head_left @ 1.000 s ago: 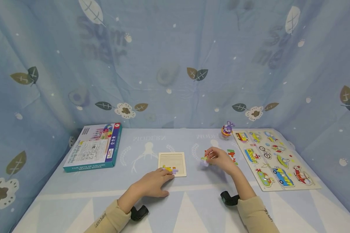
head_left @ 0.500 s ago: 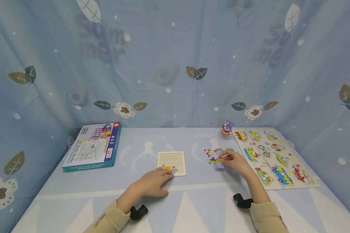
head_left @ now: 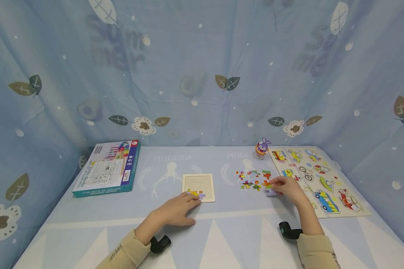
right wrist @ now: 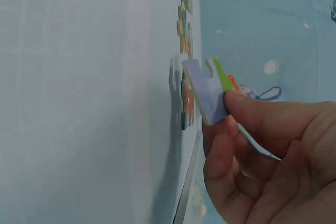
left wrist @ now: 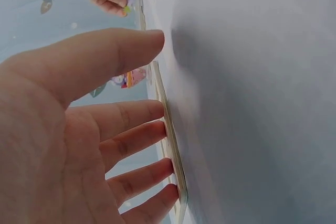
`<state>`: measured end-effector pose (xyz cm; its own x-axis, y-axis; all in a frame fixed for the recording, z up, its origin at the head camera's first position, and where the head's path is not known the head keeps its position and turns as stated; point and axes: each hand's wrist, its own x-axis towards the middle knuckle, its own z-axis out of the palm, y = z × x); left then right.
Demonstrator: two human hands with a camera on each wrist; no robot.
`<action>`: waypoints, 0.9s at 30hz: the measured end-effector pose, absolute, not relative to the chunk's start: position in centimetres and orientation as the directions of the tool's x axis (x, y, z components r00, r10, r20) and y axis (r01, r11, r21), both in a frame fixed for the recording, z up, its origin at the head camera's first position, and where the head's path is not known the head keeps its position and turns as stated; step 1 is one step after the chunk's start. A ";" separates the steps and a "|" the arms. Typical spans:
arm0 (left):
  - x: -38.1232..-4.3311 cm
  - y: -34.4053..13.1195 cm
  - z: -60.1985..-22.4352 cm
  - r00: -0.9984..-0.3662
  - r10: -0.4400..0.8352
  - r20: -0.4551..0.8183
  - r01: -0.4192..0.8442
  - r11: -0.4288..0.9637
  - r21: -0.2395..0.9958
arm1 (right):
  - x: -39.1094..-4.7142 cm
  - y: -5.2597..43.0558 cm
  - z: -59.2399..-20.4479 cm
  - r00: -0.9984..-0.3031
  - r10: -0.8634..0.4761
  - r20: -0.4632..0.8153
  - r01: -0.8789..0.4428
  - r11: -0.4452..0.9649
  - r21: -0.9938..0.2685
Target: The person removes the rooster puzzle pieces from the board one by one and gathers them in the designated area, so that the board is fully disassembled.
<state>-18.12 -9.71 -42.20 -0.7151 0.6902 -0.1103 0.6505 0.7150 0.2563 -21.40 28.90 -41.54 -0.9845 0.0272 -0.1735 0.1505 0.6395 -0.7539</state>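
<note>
In the head view my left hand lies with its fingers over the near edge of a small square wooden puzzle tray. The left wrist view shows those fingers spread and straight, their tips against the tray's rim. Yellow and purple puzzle pieces sit in the tray's near part, partly under the fingertips. My right hand pinches a lilac and green jigsaw piece between thumb and fingers, tilted and held off the table. Several loose jigsaw pieces lie in rows just left of that hand.
A wooden vehicle puzzle board lies to the right, close to my right hand. Behind it stands a small purple rabbit toy. A flat boxed set lies at the left. A blue patterned curtain hangs behind the table.
My right hand has moved to the right with the jigsaw piece, from the left side of the loose pieces to their right side, uncovering them. My left hand has stayed on the tray.
</note>
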 end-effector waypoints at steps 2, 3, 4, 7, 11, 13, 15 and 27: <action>-18.1 -9.7 -42.2 -0.710 0.695 -0.109 0.656 0.710 0.257 | -21.4 29.1 -41.6 -0.980 0.052 -0.193 0.179 0.655 -0.734; -18.2 -9.7 -42.2 -0.708 0.697 -0.109 0.658 0.708 0.257 | -21.4 29.1 -41.6 -0.977 0.064 -0.201 0.193 0.662 -0.724; -18.2 -9.7 -42.2 -0.708 0.698 -0.110 0.658 0.708 0.259 | -21.4 29.1 -41.6 -0.975 0.078 -0.210 0.207 0.667 -0.716; -18.2 -9.7 -42.2 -0.708 0.697 -0.117 0.653 0.708 0.268 | -21.3 29.1 -41.5 -0.971 0.102 -0.218 0.227 0.691 -0.686; -18.2 -9.7 -42.2 -0.709 0.694 -0.126 0.647 0.711 0.274 | -21.2 29.1 -41.6 -0.972 0.121 -0.200 0.224 0.723 -0.653; -18.1 -9.7 -42.2 -0.709 0.693 -0.130 0.646 0.712 0.274 | -21.2 29.1 -41.7 -0.974 0.127 -0.189 0.221 0.733 -0.643; -18.1 -9.7 -42.2 -0.708 0.694 -0.129 0.648 0.712 0.271 | -21.3 29.2 -41.9 -0.972 0.137 -0.191 0.229 0.736 -0.637; -18.1 -9.8 -42.2 -0.705 0.705 -0.076 0.668 0.696 0.262 | -21.2 29.0 -41.7 -0.983 0.124 -0.132 0.180 0.768 -0.614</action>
